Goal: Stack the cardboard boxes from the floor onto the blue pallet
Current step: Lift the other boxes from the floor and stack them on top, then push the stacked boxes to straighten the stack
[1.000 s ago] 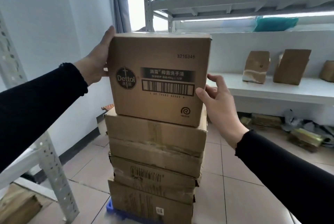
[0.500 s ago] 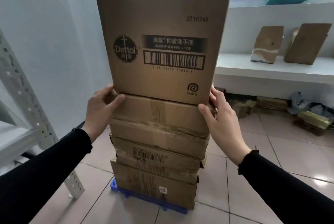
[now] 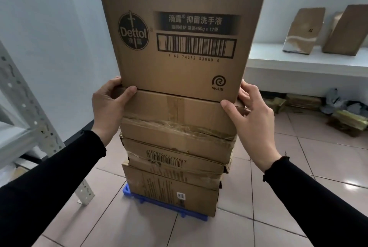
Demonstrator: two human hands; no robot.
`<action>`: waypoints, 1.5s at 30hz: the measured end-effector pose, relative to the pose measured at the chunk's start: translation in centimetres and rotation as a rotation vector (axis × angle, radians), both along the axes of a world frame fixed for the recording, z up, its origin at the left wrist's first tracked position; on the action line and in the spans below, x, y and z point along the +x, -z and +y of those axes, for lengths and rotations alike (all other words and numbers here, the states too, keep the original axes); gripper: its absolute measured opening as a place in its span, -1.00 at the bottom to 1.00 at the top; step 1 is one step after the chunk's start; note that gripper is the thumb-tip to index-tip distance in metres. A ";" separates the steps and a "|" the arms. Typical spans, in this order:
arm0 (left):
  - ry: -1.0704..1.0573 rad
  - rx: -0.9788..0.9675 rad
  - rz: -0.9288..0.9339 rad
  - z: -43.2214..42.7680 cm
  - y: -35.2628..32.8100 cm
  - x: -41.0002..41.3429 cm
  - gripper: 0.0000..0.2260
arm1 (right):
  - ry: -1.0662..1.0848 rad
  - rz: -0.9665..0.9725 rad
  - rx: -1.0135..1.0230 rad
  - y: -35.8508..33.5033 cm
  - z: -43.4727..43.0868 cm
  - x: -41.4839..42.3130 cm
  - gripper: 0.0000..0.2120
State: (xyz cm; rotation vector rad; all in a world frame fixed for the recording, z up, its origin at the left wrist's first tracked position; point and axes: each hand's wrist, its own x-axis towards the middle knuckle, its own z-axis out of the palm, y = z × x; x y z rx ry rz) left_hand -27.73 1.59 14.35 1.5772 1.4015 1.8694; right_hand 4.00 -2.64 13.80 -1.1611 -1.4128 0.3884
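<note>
Tiled floor [image 3: 294, 203] is filling the lower frame, lying bare to the right of the stack and in front of it. A Dettol box [image 3: 179, 33] is occupying the upper centre, its top running past the upper edge; its bottom edge is sitting on the taped box [image 3: 179, 119] below, overhanging it slightly at the right. Two further boxes are standing beneath: a barcoded box [image 3: 175, 157] and a bottom box [image 3: 171, 193]. The blue pallet [image 3: 137, 199] is showing only as a narrow rim at the lower centre, the bottom box reaching about to its edges. A metal rack upright [image 3: 29, 111] is slanting along the left edge, near the stack. A white shelf [image 3: 298, 63] is crossing the upper right, well apart. The left hand [image 3: 111, 107] is curling its fingers and thumb around the Dettol box's lower left corner. The right hand [image 3: 253, 115] is pressing spread fingers against the lower right corner.
</note>
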 end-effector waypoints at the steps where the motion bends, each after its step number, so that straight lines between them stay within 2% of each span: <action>1: 0.001 -0.001 -0.008 0.1 -0.1 -0.1 -0.57 | -0.009 0.010 0.007 -0.1 0.2 0.1 -0.44; 5: -0.041 0.007 0.037 0.5 0.0 -0.3 -0.45 | -0.027 0.041 0.047 0.6 0.8 0.5 -0.38; 8: -0.038 -0.026 -0.049 0.0 2.4 -0.7 -0.37 | -0.019 0.118 0.058 2.8 0.5 0.7 -0.23; 11: -0.061 -0.181 -0.027 -0.5 7.2 -2.4 -0.21 | -0.046 0.212 -0.035 6.9 0.1 1.0 -0.19; 14: -0.049 -0.346 0.044 -0.7 11.5 -4.1 -0.10 | -0.060 0.172 -0.209 11.9 -0.7 1.5 -0.20; 15: -0.024 -0.377 0.064 -0.7 12.4 -4.4 -0.14 | -0.087 0.129 -0.269 13.3 -1.0 1.7 -0.18; 17: 0.040 -0.393 0.080 -0.6 13.4 -4.4 -0.34 | -0.141 0.029 -0.361 15.4 -1.2 1.7 -0.13; 19: 0.079 -0.395 0.069 -0.4 13.8 -4.1 -0.55 | -0.192 0.000 -0.396 16.4 -1.0 1.5 -0.23; 21: 0.077 -0.385 0.050 -0.2 14.0 -3.8 -0.62 | -0.221 0.018 -0.374 16.7 -0.6 1.3 -0.36; 25: 0.067 -0.371 0.009 0.0 14.4 -3.6 -0.61 | -0.153 0.029 -0.353 16.1 -0.2 1.0 -0.42; 29: 0.061 -0.366 -0.006 0.1 14.8 -3.7 -0.61 | -0.216 0.095 -0.333 16.1 -0.3 0.9 -0.30; 33: 0.064 -0.360 -0.014 0.0 14.8 -3.8 -0.62 | -0.202 0.105 -0.334 16.2 -0.6 0.8 -0.27; 45: 0.064 -0.341 0.002 0.3 15.2 -3.7 -0.60 | -0.160 0.028 -0.306 17.5 0.0 0.9 -0.43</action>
